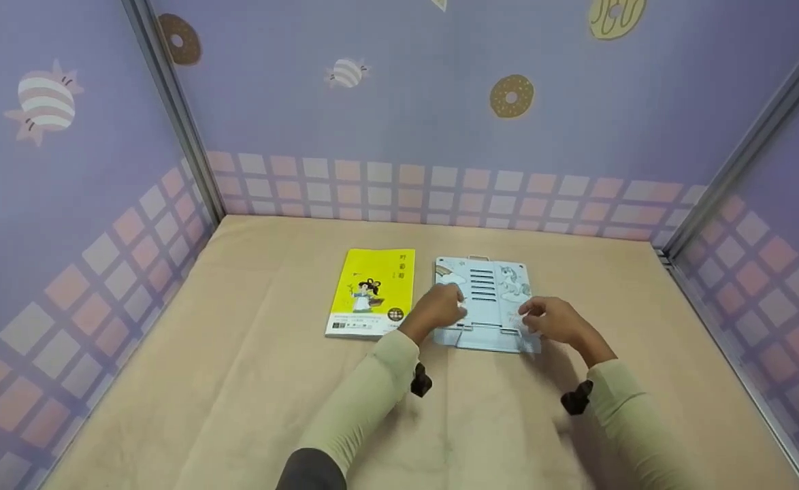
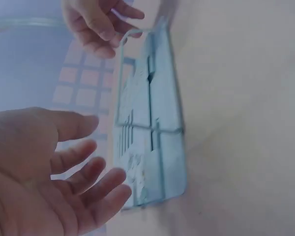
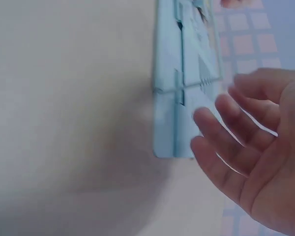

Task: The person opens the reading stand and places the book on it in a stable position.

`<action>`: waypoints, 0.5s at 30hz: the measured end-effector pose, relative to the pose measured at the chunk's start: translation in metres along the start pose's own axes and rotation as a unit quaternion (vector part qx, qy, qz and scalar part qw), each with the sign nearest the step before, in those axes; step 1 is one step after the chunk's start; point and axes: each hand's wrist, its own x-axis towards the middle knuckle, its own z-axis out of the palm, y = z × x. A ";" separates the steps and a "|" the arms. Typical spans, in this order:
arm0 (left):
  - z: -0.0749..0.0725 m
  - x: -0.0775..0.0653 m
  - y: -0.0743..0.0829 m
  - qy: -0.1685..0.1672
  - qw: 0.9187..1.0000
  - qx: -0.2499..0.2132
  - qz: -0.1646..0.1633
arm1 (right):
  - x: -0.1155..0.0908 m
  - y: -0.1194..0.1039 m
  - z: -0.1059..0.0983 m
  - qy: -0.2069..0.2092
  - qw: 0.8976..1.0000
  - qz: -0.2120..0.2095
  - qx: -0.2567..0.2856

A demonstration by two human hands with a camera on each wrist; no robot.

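Bookstand (image 1: 486, 312), light blue and printed with a unicorn, lies on the beige surface (image 1: 236, 395), just to the right of a yellow paperback book (image 1: 382, 272). The left hand (image 1: 440, 306) is at its left edge and the right hand (image 1: 557, 320) at its right; the fingers of both are loosely bent, spread partway, and have hold of nothing. A wire bracket (image 2: 121, 78) crosses the stand.

Title 野葡萄 (image 1: 401, 267), on yellow book (image 1: 371, 292)
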 end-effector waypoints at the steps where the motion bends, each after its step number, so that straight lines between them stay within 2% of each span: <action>1: -0.004 0.002 -0.003 0.014 1.000 -0.011 -0.008 | 0.002 0.000 -0.003 0.014 1.000 0.004 0.008; 3: -0.011 0.005 -0.007 0.037 0.998 -0.040 -0.035 | 0.006 0.000 -0.006 0.044 0.999 0.018 0.020; 6: -0.015 0.010 -0.015 0.052 0.991 -0.095 -0.073 | 0.013 0.001 -0.010 0.068 0.996 0.048 0.037; 11: -0.007 0.021 -0.024 0.029 0.974 -0.188 -0.123 | 0.022 0.007 -0.008 0.063 0.992 0.107 0.038; 15: 0.004 0.025 -0.028 0.005 0.965 -0.220 -0.140 | 0.029 0.013 -0.001 0.050 0.988 0.141 0.030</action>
